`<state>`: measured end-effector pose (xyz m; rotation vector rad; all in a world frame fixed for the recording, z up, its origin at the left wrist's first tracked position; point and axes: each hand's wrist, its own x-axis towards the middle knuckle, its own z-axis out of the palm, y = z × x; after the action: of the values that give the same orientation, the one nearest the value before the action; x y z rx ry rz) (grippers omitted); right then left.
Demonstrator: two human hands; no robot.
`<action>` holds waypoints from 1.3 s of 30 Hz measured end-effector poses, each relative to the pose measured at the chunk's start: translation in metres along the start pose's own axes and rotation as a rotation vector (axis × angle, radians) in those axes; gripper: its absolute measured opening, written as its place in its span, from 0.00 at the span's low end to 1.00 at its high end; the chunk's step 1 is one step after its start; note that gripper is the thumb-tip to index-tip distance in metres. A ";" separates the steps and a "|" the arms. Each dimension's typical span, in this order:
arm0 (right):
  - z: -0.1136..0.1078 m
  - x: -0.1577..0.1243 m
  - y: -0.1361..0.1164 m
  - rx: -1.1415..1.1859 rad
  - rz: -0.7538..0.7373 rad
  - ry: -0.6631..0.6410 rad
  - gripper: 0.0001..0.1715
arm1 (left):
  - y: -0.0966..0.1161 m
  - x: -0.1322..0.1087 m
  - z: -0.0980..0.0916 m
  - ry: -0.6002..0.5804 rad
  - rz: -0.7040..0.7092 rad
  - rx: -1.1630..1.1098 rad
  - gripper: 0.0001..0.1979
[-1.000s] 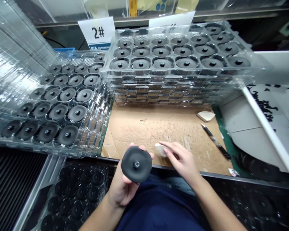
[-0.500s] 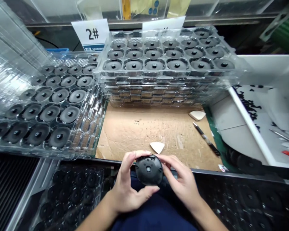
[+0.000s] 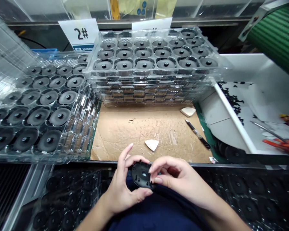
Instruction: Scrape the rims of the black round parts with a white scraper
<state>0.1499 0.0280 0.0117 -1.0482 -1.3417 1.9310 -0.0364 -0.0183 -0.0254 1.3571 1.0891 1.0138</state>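
A round black rubber part [image 3: 140, 175] with a small centre hole is held low in front of me, over my dark blue lap. My left hand [image 3: 122, 189] cradles it from the left, thumb under it and index finger raised. My right hand [image 3: 175, 178] curls its fingers over the part's right edge, pinching it. Just beyond the hands, a small white wedge [image 3: 151, 144] lies on the brown cardboard sheet [image 3: 125, 131].
Clear plastic trays of black round parts are stacked at the back [image 3: 149, 61] and on the left [image 3: 38, 106]. A pen [image 3: 197, 134] and another white wedge [image 3: 188, 111] lie on the cardboard's right. A white bin [image 3: 236, 115] with black scraps and red-handled scissors [image 3: 283, 142] stands right.
The part went from my left hand alone, stud side up, to both hands with its hollow side up. My right hand left the white wedge and came onto the part, which moved lower.
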 end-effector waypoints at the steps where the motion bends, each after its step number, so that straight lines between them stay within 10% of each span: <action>1: -0.001 0.002 -0.001 0.052 0.040 -0.040 0.06 | 0.000 0.000 -0.001 -0.030 -0.033 -0.034 0.45; 12: -0.001 0.008 0.002 0.300 0.176 -0.199 0.05 | 0.010 0.012 -0.010 -0.317 -0.329 -0.193 0.50; 25: -0.002 -0.031 0.031 0.135 -0.047 0.287 0.02 | 0.001 0.017 0.004 -0.166 -0.227 -0.287 0.43; 32: -0.010 -0.061 0.035 -0.487 -0.242 0.468 0.13 | 0.002 0.026 0.028 -0.180 -0.336 -0.317 0.41; 39: -0.052 -0.105 0.061 -0.785 -0.054 0.703 0.13 | -0.025 0.016 0.073 -0.515 -0.578 -0.379 0.28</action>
<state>0.2494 -0.0501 -0.0262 -1.7978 -1.6559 0.7940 0.0365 -0.0185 -0.0550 0.8447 0.7729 0.3800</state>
